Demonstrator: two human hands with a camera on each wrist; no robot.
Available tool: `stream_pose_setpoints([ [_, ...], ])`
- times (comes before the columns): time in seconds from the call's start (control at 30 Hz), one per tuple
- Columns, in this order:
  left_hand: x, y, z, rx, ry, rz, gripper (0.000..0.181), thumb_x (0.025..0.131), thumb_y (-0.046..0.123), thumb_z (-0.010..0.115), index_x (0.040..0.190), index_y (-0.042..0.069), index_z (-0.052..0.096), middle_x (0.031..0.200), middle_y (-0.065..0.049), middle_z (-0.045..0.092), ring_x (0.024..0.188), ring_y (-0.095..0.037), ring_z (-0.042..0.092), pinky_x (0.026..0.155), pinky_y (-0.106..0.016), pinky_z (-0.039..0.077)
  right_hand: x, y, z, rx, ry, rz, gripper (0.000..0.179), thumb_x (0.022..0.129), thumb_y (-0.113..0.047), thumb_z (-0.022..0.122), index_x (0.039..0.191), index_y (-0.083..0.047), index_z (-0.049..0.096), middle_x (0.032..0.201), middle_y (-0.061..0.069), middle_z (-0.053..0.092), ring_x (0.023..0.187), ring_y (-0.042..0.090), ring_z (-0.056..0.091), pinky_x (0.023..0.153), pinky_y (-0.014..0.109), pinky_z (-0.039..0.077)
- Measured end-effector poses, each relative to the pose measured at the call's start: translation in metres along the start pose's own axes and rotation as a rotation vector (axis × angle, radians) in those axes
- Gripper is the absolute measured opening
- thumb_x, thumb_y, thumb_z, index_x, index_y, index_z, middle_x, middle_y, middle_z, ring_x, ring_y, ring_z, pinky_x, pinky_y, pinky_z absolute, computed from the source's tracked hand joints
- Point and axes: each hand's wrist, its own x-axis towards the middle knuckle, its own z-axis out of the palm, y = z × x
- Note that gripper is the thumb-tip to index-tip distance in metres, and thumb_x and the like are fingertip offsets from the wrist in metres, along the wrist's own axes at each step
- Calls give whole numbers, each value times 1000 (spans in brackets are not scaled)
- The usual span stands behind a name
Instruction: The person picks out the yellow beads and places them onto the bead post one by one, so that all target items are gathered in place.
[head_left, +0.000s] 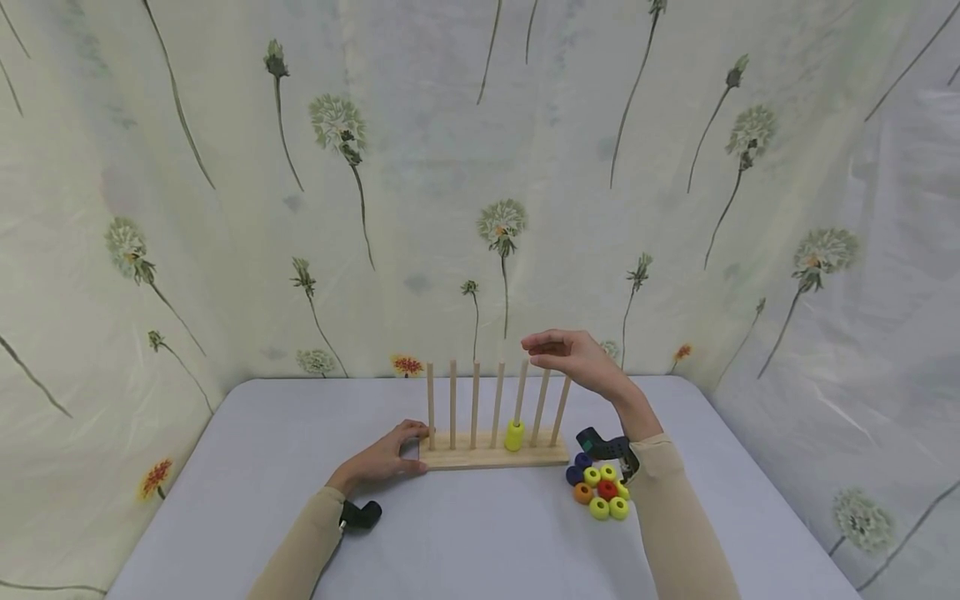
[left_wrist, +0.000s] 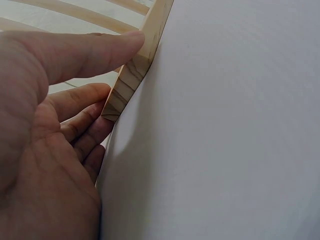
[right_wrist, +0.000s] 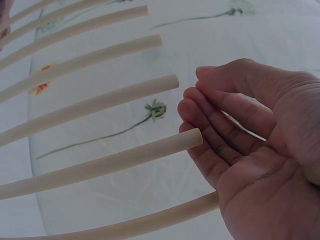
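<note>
A wooden peg rack [head_left: 487,458] with several upright pegs stands on the table. My left hand [head_left: 386,454] grips its left end, the thumb on the front edge and the fingers behind, as the left wrist view shows on the base's end grain [left_wrist: 127,82]. Yellow beads [head_left: 513,437] sit stacked low on one peg right of the middle. Raised at the peg tops, my right hand [head_left: 581,358] has its fingers loosely bent, thumb near the index finger. In the right wrist view nothing lies between them, and a bare peg tip [right_wrist: 192,138] overlaps the lower fingers.
Right of the rack, under my right forearm, loose beads lie in a cluster: yellow beads [head_left: 598,508], a red bead [head_left: 607,490], an orange bead [head_left: 582,493] and dark blue beads [head_left: 574,475]. A flower-patterned curtain [head_left: 420,208] hangs behind the white table [head_left: 480,550]. Each wrist wears a black camera.
</note>
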Motion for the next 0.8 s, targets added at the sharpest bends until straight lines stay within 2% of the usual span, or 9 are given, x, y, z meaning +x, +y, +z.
stream_pose_setpoints([
  [0.23,0,0,0,-5,-3,14,66,84,31,75,140,9,48,145,-9,38,139,-33,32,112,-57,27,1,2,0,11,7,-6,40,92,-27,65,127,-8,61,125,9,62,114,23,61,94,32,50],
  [0.43,1,-2,1,-12,-10,16,66,84,33,75,140,10,48,144,-8,39,139,-32,32,112,-56,26,-2,2,-2,37,28,-24,38,92,-30,66,125,-12,62,126,7,63,118,23,59,95,28,50],
  [0.67,1,-1,0,10,-2,-6,67,83,34,75,141,12,48,147,-8,36,142,-32,29,113,-56,25,-8,-3,-8,100,23,-21,37,91,-31,66,125,-16,63,127,4,63,117,16,59,95,24,49],
  [0.8,0,0,1,8,0,-18,67,83,34,75,140,11,48,147,-9,36,142,-33,29,113,-57,25,-13,-5,-9,115,14,-22,36,92,-29,66,124,-14,63,125,4,64,117,19,59,96,24,48],
])
